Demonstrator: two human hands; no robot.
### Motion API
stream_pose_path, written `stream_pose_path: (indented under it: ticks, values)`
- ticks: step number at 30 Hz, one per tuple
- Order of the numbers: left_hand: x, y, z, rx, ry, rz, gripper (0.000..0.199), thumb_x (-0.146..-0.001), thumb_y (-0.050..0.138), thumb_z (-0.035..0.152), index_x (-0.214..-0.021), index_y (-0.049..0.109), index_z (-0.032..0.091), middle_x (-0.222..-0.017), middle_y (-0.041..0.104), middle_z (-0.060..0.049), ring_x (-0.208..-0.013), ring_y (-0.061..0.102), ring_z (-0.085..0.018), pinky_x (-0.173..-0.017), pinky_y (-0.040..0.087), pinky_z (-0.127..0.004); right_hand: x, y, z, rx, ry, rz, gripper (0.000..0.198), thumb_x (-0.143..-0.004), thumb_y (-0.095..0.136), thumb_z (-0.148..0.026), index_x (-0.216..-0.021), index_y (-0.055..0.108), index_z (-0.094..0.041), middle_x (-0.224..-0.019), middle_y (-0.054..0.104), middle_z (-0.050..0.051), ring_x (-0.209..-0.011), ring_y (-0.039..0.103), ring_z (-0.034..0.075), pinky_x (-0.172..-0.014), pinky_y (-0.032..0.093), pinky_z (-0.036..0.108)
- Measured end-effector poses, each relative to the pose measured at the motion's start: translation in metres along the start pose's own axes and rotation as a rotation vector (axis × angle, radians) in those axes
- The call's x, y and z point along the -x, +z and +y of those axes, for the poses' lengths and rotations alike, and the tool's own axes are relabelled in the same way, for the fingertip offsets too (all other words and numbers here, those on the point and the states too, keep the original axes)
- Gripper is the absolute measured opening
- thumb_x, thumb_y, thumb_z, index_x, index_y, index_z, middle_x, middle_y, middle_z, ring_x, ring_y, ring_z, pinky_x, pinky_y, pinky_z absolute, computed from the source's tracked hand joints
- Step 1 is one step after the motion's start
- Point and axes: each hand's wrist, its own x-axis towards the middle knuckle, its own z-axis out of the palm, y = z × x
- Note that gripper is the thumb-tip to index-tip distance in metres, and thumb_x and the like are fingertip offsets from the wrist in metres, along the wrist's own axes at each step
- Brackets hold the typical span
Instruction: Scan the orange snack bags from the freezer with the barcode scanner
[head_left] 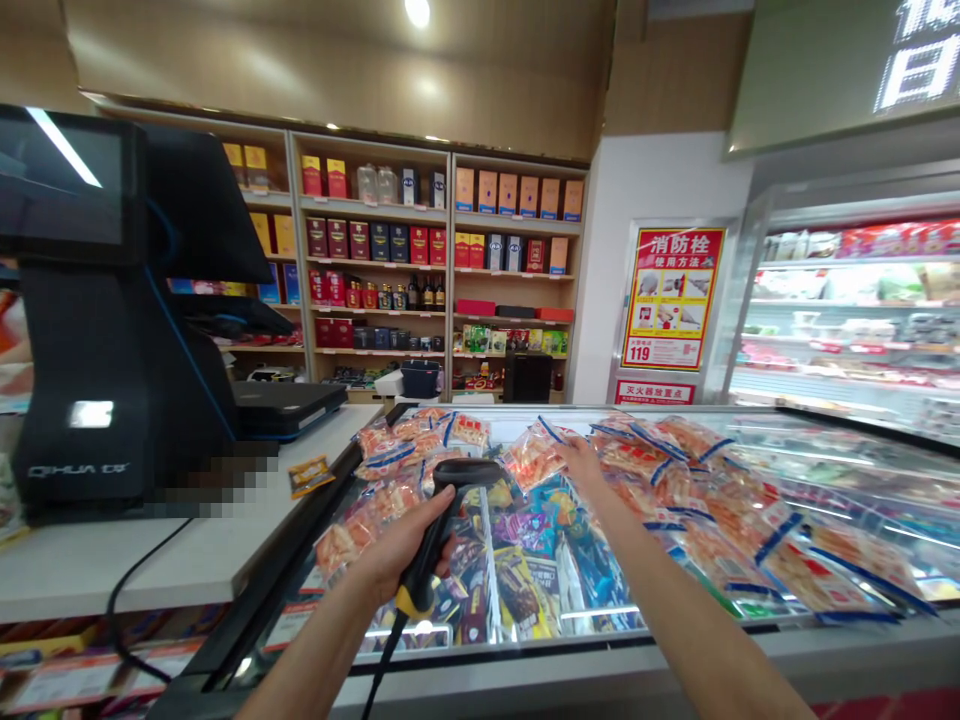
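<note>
Head view: a glass-topped freezer fills the middle, its lid strewn with clear packets of orange-pink food.
Left hand: wrapped around the grip of a black-and-yellow handheld scanner, which sits over the glass and hides part of the packets behind it.
Right hand: pinching the upper corner of one blue-edged packet; whether that packet also rests on the glass, I cannot tell.
Packets, left side: a loose pile along the freezer's edge.
Packets, right side: a larger, overlapping pile, partly cut off by the right forearm.
Under the glass: colourful wrapped goods.
Counter: a black till, a small orange sachet near the freezer, and a black cable drooping over the front.
Background: shelves of boxes and bottles, a red-and-yellow poster, a lit chiller.
</note>
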Motion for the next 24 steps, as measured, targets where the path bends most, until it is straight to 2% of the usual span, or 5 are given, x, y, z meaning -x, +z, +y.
stream_pose_path:
  ticks: [5, 12, 17, 21, 24]
  values:
    - [-0.004, 0.002, -0.003, 0.0, -0.001, -0.018, 0.039, -0.068, 0.04, 0.055, -0.068, 0.045, 0.017, -0.041, 0.048, 0.004, -0.032, 0.041, -0.007, -0.04, 0.034, -0.021, -0.006, -0.014, 0.005, 0.205, -0.227, 0.155, 0.02, -0.059, 0.052, -0.035, -0.067, 0.05, -0.016, -0.062, 0.053, 0.0, -0.061, 0.048, 0.013, -0.058, 0.036, 0.025]
    - [-0.006, 0.01, -0.002, -0.04, 0.015, -0.018, 0.037, -0.068, 0.041, 0.054, -0.065, 0.042, 0.017, -0.04, 0.047, 0.004, -0.032, 0.04, -0.007, -0.041, 0.036, -0.022, -0.006, -0.017, 0.009, 0.215, -0.19, 0.119, 0.018, -0.061, 0.049, -0.034, -0.064, 0.046, -0.017, -0.057, 0.051, -0.001, -0.057, 0.047, 0.013, -0.056, 0.036, 0.025]
    - [-0.009, 0.007, -0.002, -0.02, 0.022, -0.015, 0.035, -0.068, 0.042, 0.053, -0.068, 0.043, 0.017, -0.04, 0.047, 0.004, -0.031, 0.039, -0.007, -0.041, 0.037, -0.022, 0.006, -0.02, -0.004, 0.392, -0.371, 0.202, 0.015, -0.065, 0.046, -0.029, -0.072, 0.048, -0.017, -0.07, 0.054, 0.002, -0.066, 0.048, 0.015, -0.064, 0.036, 0.028]
    - [-0.011, 0.0, -0.003, 0.013, 0.031, 0.03, 0.036, -0.068, 0.042, 0.053, -0.071, 0.045, 0.017, -0.04, 0.047, 0.004, -0.031, 0.04, -0.007, -0.041, 0.037, -0.022, 0.027, -0.027, 0.0, 0.709, -0.621, -0.022, 0.012, -0.069, 0.041, -0.018, -0.076, 0.05, -0.017, -0.08, 0.055, 0.004, -0.078, 0.048, 0.016, -0.07, 0.035, 0.027]
    - [-0.011, -0.007, -0.005, 0.043, 0.035, 0.063, 0.036, -0.068, 0.043, 0.053, -0.07, 0.046, 0.017, -0.04, 0.048, 0.004, -0.032, 0.04, -0.008, -0.04, 0.036, -0.022, 0.043, -0.034, 0.015, 1.033, -0.691, -0.218, 0.018, -0.07, 0.039, -0.01, -0.078, 0.053, -0.018, -0.083, 0.056, 0.005, -0.083, 0.047, 0.017, -0.072, 0.033, 0.027]
